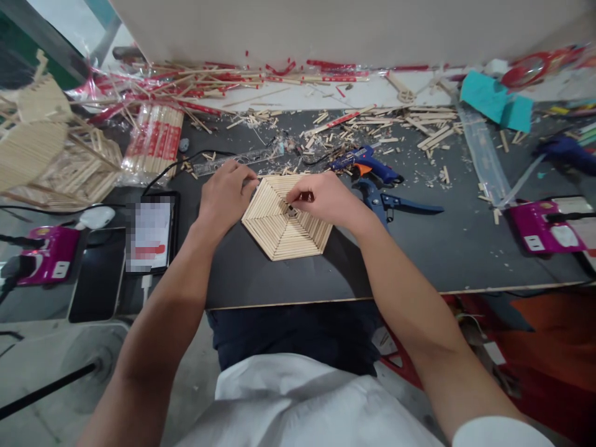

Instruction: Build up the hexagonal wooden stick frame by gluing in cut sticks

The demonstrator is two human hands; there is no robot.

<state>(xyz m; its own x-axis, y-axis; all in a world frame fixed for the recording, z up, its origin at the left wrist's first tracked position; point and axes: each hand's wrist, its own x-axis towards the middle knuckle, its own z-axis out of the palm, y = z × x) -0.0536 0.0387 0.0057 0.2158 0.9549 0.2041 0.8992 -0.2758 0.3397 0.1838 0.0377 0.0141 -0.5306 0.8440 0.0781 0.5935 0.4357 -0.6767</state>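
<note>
Dark-grey tabletop (288,288) bearing a hexagonal stick panel (291,239), between the left hand (228,192), loosely half-open at its edge, and the right hand (323,197), pinched over its middle; whether gripping anything there, impossible to tell.

Your wooden panel (295,243) is pale straw, striped with thin parallel lines that nest inward ring by ring, cut by seams radiating from the middle; its centre seems darker, though it is partly covered. Beneath it you have a dark grey table (279,284). Your glue gun (374,164) is deep blue with an orange trigger (362,169), your cutter (414,203) blue too. The stick bundle (153,139) shows cream and red bands, the left power strip (52,247) magenta with white sockets, your shirt (298,403) plain white.
</note>
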